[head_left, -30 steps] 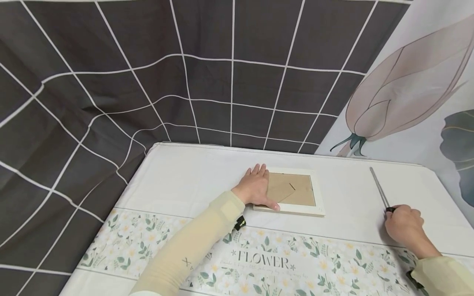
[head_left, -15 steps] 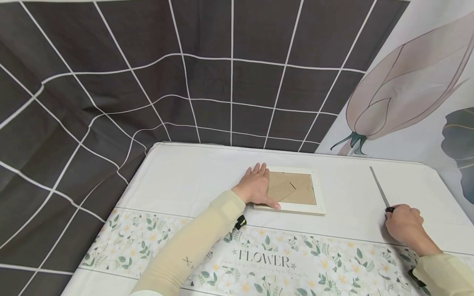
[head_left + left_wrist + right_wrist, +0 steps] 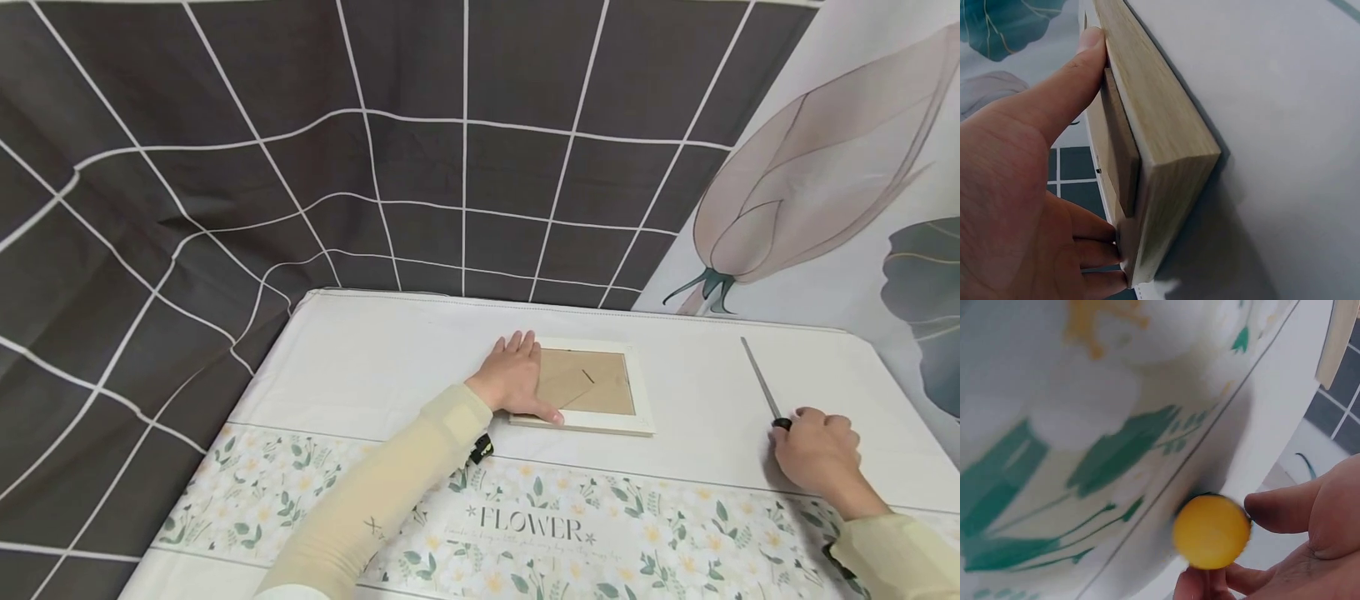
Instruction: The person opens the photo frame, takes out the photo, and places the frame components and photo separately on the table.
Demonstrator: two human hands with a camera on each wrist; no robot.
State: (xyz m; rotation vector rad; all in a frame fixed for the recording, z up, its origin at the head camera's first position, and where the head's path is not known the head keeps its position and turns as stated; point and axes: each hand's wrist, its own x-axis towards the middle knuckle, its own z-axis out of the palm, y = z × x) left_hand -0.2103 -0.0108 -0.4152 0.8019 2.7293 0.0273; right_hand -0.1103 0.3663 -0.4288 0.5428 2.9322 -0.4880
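A white picture frame lies back up on the table, its brown backing board facing upward. My left hand rests on the frame's left end, fingers spread and thumb over the near border. In the left wrist view, the thumb lies along the frame's bare wooden side. Off to the right, my right hand grips the handle of a tool with a long thin metal shaft, pointing away. The handle is black at its neck, with a round yellow end. The fingers hide most of it.
A white cloth covers the table, with a printed flower band reading FLOWER nearer me. Behind the table hangs a dark cloth with white grid lines. A flower-printed sheet hangs at the back right.
The head view has shifted slightly. Both hands keep their places: the left on the frame, the right holding the tool beside it.
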